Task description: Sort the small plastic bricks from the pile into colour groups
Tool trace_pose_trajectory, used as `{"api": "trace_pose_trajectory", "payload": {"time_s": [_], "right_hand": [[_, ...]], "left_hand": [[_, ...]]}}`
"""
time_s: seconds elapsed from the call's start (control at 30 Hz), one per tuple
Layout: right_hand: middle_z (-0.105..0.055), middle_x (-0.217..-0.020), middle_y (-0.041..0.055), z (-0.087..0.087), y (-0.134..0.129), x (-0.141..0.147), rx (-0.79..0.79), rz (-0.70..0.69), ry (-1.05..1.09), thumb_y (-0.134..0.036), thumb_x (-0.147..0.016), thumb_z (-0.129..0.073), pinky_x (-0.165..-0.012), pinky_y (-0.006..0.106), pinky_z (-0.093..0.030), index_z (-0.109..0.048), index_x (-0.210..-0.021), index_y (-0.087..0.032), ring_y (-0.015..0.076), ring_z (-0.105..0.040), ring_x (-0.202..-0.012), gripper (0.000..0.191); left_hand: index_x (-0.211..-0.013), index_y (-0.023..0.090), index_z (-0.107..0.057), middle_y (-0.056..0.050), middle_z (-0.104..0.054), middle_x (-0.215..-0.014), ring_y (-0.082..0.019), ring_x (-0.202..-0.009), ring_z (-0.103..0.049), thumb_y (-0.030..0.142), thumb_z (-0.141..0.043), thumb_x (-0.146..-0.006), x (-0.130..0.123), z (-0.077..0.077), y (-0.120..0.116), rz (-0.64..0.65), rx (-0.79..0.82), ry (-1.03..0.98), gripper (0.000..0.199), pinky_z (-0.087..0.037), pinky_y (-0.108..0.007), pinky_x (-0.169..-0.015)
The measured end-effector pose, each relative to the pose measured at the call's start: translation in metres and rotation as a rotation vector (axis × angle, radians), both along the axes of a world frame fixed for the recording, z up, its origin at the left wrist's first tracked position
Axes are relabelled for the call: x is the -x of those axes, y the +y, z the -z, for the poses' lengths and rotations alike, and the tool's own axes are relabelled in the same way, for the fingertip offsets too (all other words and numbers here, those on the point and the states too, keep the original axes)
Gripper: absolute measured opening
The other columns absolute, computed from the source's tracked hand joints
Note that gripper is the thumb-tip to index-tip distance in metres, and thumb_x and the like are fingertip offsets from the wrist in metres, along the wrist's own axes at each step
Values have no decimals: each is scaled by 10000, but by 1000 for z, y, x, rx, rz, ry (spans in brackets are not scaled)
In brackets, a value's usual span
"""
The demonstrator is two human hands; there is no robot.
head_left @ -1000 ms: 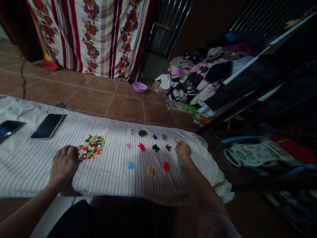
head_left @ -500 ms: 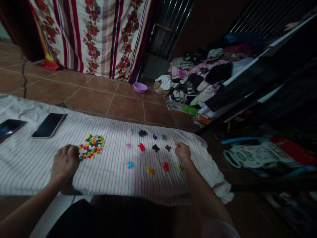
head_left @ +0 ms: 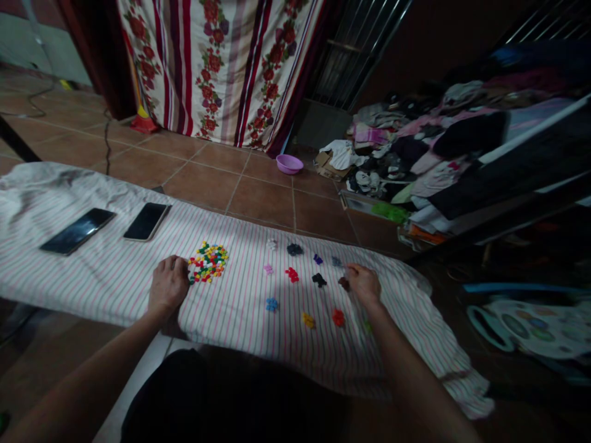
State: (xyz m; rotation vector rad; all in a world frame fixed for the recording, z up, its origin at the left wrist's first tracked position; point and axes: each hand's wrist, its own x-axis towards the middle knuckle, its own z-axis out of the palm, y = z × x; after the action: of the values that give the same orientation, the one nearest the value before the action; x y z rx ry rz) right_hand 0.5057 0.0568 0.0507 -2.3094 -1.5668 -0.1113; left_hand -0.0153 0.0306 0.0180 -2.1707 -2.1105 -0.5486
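On a striped cloth (head_left: 240, 320) lies a loose heap of small mixed-colour pieces (head_left: 209, 263), too small to name. My left hand (head_left: 169, 283) rests at the heap's left edge, fingers curled in; anything within them is hidden. Further right, my right hand (head_left: 365, 283) has its fingertips pinched beside the small grey pile (head_left: 336, 261) and partly over the brown pile (head_left: 343, 283). What it pinches is unclear. Single-colour piles lie left of it, among them black (head_left: 319, 280), red (head_left: 292, 274), orange (head_left: 338, 317), yellow (head_left: 308, 320), blue (head_left: 271, 304) and pink (head_left: 268, 269).
Two phones, a nearer-left one (head_left: 77, 231) and another (head_left: 146, 221), lie on the cloth's left part. Beyond the cloth's far edge are a tiled floor, a purple basin (head_left: 289, 163), a floral curtain (head_left: 212, 74) and a heap of clothes (head_left: 406, 141).
The view has swung left, so everything sits further right. My right hand has shifted left across the cloth towards the grey and brown piles. My left hand stays by the mixed heap.
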Motion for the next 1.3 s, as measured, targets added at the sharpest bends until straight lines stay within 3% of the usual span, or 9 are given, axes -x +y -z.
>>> {"api": "trace_pose_trajectory", "payload": {"time_s": [0.27,0.6,0.97,1.3], "right_hand": [[-727,-990,61,-12,24,97,-61,-338,31,-177,-828,-457,-905,316,-416,-744,-961,-201,213,-595,-935,317],[-722,-959,44,6,28,233,-48,-812,180,-146,-879,-474,-893,340,-420,-732,-1023,-229,205,-570,-905,307],[-660,-998,61,-6,48,339,91,-915,137,-232,-954,-473,-896,312,-404,-715,-1110,-263,213,-495,-1005,290],[-654,-1051,79,-5,60,369,263,-909,6,-252,-970,-452,-920,300,-370,-717,-1092,-225,217,-465,-1072,293]], "left_hand": [[-978,160,-580,-123,-583,-1043,-260,-979,-492,228,-354,-904,0,3,1,-13,-12,-21,247,-392,-394,-845],[-978,168,-585,-122,-577,-1051,-256,-973,-483,232,-358,-906,-2,-2,-2,-24,5,-38,247,-390,-394,-872],[-966,168,-567,-118,-570,-1024,-264,-974,-476,231,-353,-911,-3,-3,-1,-18,6,-32,230,-391,-398,-871],[-965,172,-559,-107,-562,-1027,-261,-978,-475,237,-363,-914,-2,2,0,-28,0,-1,212,-388,-394,-871]]}}
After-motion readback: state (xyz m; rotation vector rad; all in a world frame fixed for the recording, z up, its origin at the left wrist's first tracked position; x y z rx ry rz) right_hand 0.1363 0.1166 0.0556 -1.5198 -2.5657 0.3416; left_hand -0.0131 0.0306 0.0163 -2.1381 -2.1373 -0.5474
